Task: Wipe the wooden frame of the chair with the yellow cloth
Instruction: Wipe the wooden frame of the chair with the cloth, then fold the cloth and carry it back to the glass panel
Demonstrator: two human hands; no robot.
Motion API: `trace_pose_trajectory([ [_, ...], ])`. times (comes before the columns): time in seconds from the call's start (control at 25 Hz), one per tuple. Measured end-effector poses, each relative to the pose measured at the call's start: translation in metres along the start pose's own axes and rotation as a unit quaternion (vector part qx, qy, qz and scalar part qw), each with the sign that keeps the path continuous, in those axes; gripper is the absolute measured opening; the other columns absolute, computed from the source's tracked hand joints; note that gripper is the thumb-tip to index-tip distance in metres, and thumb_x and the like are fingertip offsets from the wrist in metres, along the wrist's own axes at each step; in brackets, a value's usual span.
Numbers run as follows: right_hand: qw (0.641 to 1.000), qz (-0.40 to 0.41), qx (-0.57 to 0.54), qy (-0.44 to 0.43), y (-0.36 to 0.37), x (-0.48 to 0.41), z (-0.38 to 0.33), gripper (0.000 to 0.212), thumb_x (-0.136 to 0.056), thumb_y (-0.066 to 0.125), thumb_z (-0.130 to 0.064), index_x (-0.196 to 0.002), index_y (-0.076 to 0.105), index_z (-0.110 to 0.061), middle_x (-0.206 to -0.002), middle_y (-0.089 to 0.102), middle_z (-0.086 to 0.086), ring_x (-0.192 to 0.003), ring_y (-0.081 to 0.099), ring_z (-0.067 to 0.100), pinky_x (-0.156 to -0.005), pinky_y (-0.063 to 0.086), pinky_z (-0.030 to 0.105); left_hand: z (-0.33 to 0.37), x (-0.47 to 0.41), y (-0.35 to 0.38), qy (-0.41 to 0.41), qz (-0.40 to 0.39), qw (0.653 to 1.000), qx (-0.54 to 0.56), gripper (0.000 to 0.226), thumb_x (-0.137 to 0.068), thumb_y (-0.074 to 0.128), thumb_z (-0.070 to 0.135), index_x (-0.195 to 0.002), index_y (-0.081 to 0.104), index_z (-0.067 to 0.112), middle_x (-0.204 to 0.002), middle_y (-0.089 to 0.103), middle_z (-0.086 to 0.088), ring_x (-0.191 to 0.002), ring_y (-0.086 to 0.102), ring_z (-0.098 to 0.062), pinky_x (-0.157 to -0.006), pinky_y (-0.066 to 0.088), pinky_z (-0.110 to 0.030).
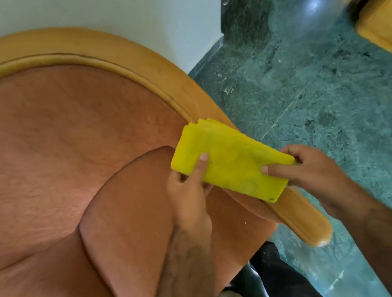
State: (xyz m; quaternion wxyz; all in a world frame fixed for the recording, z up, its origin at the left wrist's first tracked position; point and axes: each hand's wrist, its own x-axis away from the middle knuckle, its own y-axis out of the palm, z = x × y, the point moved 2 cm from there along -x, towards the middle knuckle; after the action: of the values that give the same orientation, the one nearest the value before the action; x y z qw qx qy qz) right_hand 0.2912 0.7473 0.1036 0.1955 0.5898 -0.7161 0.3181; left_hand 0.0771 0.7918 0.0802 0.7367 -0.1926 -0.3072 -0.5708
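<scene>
- Wooden frame (84,44): curves around the back of the chair and runs down into the armrest (303,221) at lower right; the finish looks smooth and glossy.
- Seat padding (60,150): pinkish-brown fabric, not part of the job; the wipe should stay off it.
- Left hand (190,196): closed on the near-left edge of the yellow cloth (231,163), thumb on top.
- Yellow cloth: folded into a thick pad, held over the upper armrest where it meets the back; contact with the wood cannot be confirmed.
- Right hand (313,172): pinches the cloth's right end, fingers closed on it.
- Recommendation: keep the pad flat, press evenly, follow the curve of the rail and include the groove beside the padding.
- Surroundings: white wall (113,4) behind the chair, polished green stone floor (324,101) to the right, another wooden piece (391,19) at far right.
</scene>
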Motion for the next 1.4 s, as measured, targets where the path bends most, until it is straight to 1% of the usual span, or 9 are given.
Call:
trace_pose_trajectory([
  [0.08,0.991,-0.061,-0.117,0.011,0.025,0.007,-0.025,0.023,-0.085,0.080,-0.015,-0.107,0.072,-0.014,-0.102,0.081,0.004,-0.094,0.078,0.022,-0.065,0.061,0.030,0.019,0.010,-0.041,0.005,-0.007,0.998,0.069,0.021,-0.096,0.071,0.010,-0.114,0.074,0.019,-0.105,0.084,0.004,-0.099,0.080,-0.017,-0.073,0.065,-0.030],
  [0.24,0.978,-0.111,-0.170,-0.040,0.096,0.023,-0.065,0.035,-0.071,0.085,-0.011,-0.104,0.073,-0.006,-0.089,0.084,0.005,-0.080,0.080,0.015,-0.058,0.061,0.023,0.034,0.042,-0.143,0.023,0.008,0.989,0.145,0.032,-0.088,0.066,0.009,-0.119,0.071,0.008,-0.102,0.084,-0.002,-0.092,0.079,-0.015,-0.069,0.064,-0.029],
  [0.44,0.967,-0.241,-0.051,-0.056,0.205,0.067,-0.089,0.033,-0.083,0.080,-0.015,-0.113,0.073,-0.002,-0.106,0.082,0.015,-0.102,0.077,0.027,-0.091,0.060,0.046,0.013,0.115,-0.266,0.068,0.113,0.969,0.210,0.038,-0.090,0.062,-0.007,-0.119,0.070,0.016,-0.111,0.083,-0.001,-0.102,0.079,-0.015,-0.083,0.066,-0.028],
  [0.56,0.935,-0.346,0.055,-0.059,0.283,0.110,-0.083,0.028,-0.093,0.069,-0.008,-0.120,0.070,-0.001,-0.117,0.078,0.019,-0.112,0.073,0.036,-0.101,0.055,0.053,-0.027,0.167,-0.328,0.084,0.231,0.940,0.238,0.042,-0.090,0.066,-0.008,-0.124,0.070,0.016,-0.119,0.082,-0.004,-0.116,0.076,-0.027,-0.099,0.061,-0.047],
  [0.68,0.893,-0.418,0.154,-0.068,0.356,0.159,-0.056,0.022,-0.097,0.065,-0.006,-0.117,0.072,-0.003,-0.116,0.078,0.019,-0.112,0.072,0.037,-0.101,0.056,0.052,-0.086,0.218,-0.371,0.090,0.371,0.886,0.262,0.037,-0.088,0.074,-0.005,-0.121,0.071,0.011,-0.117,0.082,-0.009,-0.118,0.073,-0.040,-0.100,0.059,-0.055],
  [0.84,0.826,-0.496,0.252,-0.094,0.431,0.231,0.018,0.013,-0.096,0.066,-0.005,-0.103,0.074,-0.012,-0.100,0.079,0.011,-0.099,0.073,0.028,-0.086,0.057,0.041,-0.169,0.294,-0.404,0.072,0.511,0.782,0.349,0.023,-0.089,0.073,-0.009,-0.096,0.068,0.011,-0.090,0.083,0.001,-0.099,0.075,-0.026,-0.073,0.066,-0.026],
  [1.04,0.721,-0.594,0.344,-0.099,0.470,0.310,0.136,0.016,-0.093,0.070,-0.003,-0.095,0.074,-0.018,-0.083,0.081,-0.006,-0.083,0.074,0.011,-0.080,0.058,0.036,-0.285,0.381,-0.407,0.031,0.637,0.654,0.406,0.023,-0.086,0.078,-0.006,-0.091,0.064,0.012,-0.087,0.082,0.002,-0.093,0.076,-0.024,-0.080,0.066,-0.036],
  [1.24,0.597,-0.653,0.455,-0.100,0.461,0.372,0.258,0.017,-0.089,0.077,-0.008,-0.087,0.077,-0.024,-0.090,0.080,0.006,-0.092,0.076,0.031,-0.091,0.059,0.060,-0.401,0.455,-0.364,0.026,0.701,0.551,0.452,0.021,-0.092,0.070,-0.007,-0.096,0.069,0.013,-0.091,0.078,-0.001,-0.088,0.071,-0.015,-0.079,0.063,-0.027],
  [1.4,0.500,-0.668,0.538,-0.116,0.437,0.396,0.359,0.012,-0.080,0.081,-0.016,-0.082,0.075,-0.026,-0.096,0.079,0.016,-0.096,0.076,0.038,-0.090,0.058,0.065,-0.490,0.491,-0.316,-0.021,0.722,0.492,0.486,0.024,-0.093,0.065,-0.009,-0.095,0.072,0.014,-0.087,0.075,-0.001,-0.084,0.067,-0.016,-0.077,0.061,-0.020],
])
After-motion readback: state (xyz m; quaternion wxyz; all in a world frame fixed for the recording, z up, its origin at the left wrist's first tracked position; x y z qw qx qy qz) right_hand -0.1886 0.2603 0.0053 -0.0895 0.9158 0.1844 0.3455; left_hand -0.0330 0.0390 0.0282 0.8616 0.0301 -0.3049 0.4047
